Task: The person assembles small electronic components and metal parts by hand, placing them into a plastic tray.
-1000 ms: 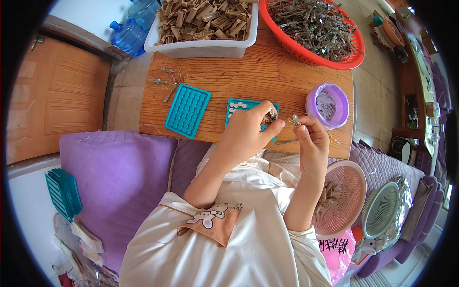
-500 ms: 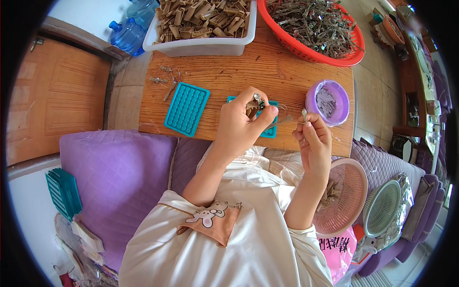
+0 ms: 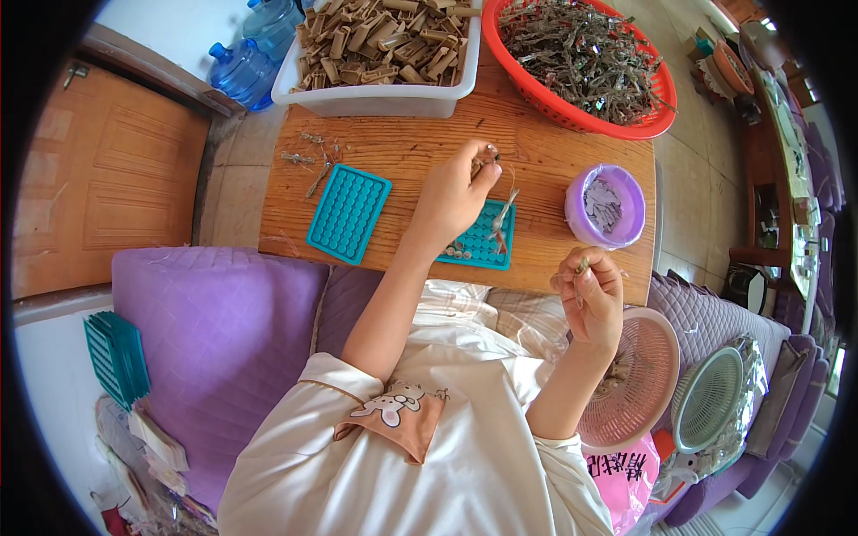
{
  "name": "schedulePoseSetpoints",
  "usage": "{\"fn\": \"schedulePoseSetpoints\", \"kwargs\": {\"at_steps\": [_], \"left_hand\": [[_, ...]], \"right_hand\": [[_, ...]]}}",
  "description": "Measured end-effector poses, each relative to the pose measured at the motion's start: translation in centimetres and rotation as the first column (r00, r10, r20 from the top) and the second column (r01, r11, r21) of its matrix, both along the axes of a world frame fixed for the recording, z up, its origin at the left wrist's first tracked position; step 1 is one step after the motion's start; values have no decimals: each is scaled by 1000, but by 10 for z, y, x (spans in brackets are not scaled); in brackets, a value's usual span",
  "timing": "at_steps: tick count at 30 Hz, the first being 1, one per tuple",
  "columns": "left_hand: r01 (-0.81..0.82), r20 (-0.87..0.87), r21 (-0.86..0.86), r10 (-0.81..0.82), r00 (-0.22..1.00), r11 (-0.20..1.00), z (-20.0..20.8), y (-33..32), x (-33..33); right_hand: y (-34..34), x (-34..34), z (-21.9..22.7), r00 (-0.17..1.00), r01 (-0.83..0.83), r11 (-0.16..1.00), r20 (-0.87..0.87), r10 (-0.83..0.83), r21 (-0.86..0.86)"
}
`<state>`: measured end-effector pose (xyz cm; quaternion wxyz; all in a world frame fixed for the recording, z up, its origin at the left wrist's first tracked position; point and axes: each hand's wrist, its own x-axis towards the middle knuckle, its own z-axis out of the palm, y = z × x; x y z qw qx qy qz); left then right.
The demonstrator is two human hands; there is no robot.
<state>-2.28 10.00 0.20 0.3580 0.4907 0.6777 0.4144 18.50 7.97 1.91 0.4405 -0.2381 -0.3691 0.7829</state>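
Note:
My left hand [image 3: 451, 201] is closed above the table, its fingertips pinching a small tan casing [image 3: 483, 163] with a dark, shiny end. The fingers cover most of it. A thin wire bundle [image 3: 504, 221] dangles beside this hand, over a teal tray [image 3: 483, 247] with round pockets, some holding small pale round pieces. Over the table's front edge, my right hand [image 3: 593, 295] is closed too, thumb and fingers pinching a small greenish piece [image 3: 582, 266]. A purple bowl [image 3: 636, 213] of flat grey pieces stands just beyond the right hand.
A second teal tray [image 3: 349, 214] lies left on the wooden table [image 3: 411, 143], near loose wire scraps [image 3: 313, 161]. At the back stand a white bin [image 3: 384, 104] of tan casings and a red basket [image 3: 617, 130] of wired parts. Pink [image 3: 657, 393] and green baskets [image 3: 706, 411] sit right.
My left hand has tilted and moved slightly away from me, uncovering more of the teal tray. My right hand has come down toward me, and the wire bundle now hangs apart from it.

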Motion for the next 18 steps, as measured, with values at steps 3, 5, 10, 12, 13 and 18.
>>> {"fn": "schedulePoseSetpoints", "kwargs": {"at_steps": [3,5,10,12,13,18], "left_hand": [[-77,-119,107,89,989,991,-8,7,1],[-61,-132,39,66,989,997,1,6,0],[174,209,47,-180,961,984,1,-12,9],[440,509,124,-438,741,889,4,-25,19],[442,510,125,-440,740,888,7,-29,21],[449,803,176,-392,449,876,20,-38,9]], "right_hand": [[-1,-3,7,992,109,991,67,-104,-82],[-1,-3,9,980,174,981,108,-165,-89],[0,-2,10,953,278,960,135,-271,-28],[-1,-5,13,950,284,958,145,-278,-26],[-1,-6,13,946,294,956,155,-286,-25],[0,-12,8,933,323,946,180,-311,-38]]}}
